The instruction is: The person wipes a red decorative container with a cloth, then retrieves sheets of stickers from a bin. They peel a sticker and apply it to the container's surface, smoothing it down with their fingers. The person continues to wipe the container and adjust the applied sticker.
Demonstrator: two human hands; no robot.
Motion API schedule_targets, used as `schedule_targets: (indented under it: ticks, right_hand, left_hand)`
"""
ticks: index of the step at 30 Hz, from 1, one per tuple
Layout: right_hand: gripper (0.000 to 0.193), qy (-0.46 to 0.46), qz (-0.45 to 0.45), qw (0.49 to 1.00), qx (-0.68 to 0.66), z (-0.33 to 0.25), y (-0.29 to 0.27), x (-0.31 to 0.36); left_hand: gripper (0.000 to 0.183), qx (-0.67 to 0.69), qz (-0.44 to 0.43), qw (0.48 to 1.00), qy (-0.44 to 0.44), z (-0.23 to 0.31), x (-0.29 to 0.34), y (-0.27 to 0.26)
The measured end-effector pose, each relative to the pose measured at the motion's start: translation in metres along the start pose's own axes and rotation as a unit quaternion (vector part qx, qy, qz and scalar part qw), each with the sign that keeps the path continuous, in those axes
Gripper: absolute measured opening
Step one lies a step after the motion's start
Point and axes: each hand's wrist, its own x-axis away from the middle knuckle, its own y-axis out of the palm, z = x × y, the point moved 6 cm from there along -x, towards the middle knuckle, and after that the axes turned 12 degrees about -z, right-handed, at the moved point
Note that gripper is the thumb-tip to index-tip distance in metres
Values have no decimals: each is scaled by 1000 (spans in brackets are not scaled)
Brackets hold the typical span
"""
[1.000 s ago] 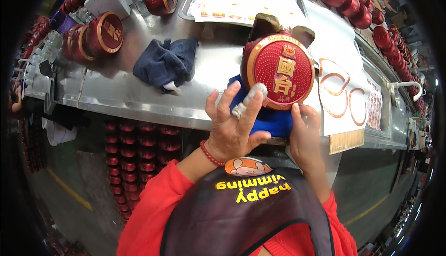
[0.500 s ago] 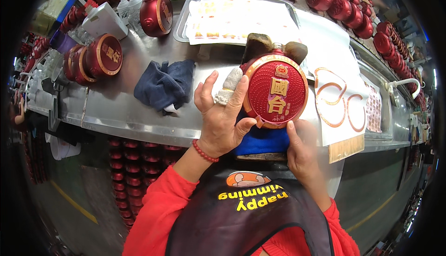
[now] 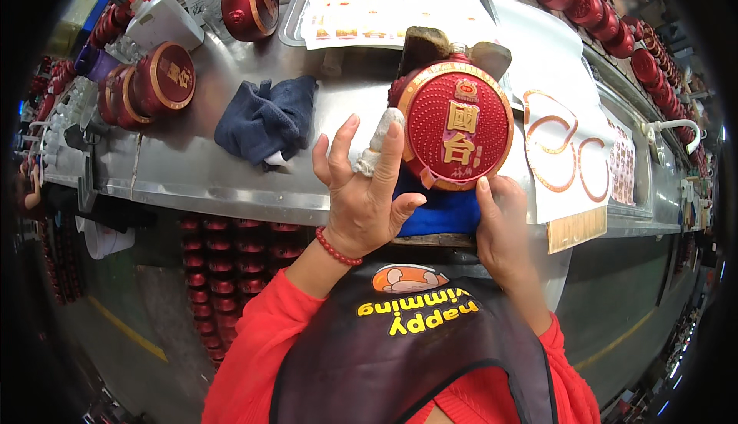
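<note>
A round, flat red bottle (image 3: pixel 500 128) with raised gold characters and an orange-gold rim band leans face up on a stand with dark pads (image 3: pixel 489 58) and blue cloth (image 3: pixel 438 215). A small end of the band (image 3: pixel 432 176) stands out at its lower left. My left hand (image 3: pixel 365 193) is beside the bottle's left edge, fingers spread, a whitish cloth cover (image 3: pixel 374 151) on one finger. It grips nothing. My right hand (image 3: pixel 503 228) holds the bottle's lower right edge, thumb tip on the rim and the other fingers curled, partly hidden.
A navy cloth (image 3: pixel 265 120) and several red bottles (image 3: pixel 165 78) lie to the left. Behind is a metal tray (image 3: pixel 292 28) with printed sticker sheets. A white sheet with orange band stickers (image 3: pixel 565 205) lies on the right, over a wooden board (image 3: pixel 576 230). More bottles line the back.
The whole view has shifted slightly, so the bench and bottle sit higher in the picture. My left fingers are spread a little wider; the right hand keeps its place on the bottle's edge.
</note>
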Motion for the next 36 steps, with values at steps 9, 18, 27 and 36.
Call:
schedule_targets:
  ticks: [9, 18, 27, 36]
  right_hand:
    - [76, 15, -3, 1000, 18, -1, 1, 1]
    - [78, 25, 4, 1000, 10, -1, 3, 3]
    - [78, 18, 2, 1000, 13, 2, 4, 4]
    - [79, 17, 0, 1000, 22, 1, 5, 3]
  left_hand:
    - [70, 134, 97, 986, 10, 8, 11, -6]
    - [29, 252, 40, 965, -60, 3, 0, 0]
    - [21, 276, 94, 956, -9, -5, 0, -6]
    - [54, 410, 52, 905, -103, -20, -11, 21]
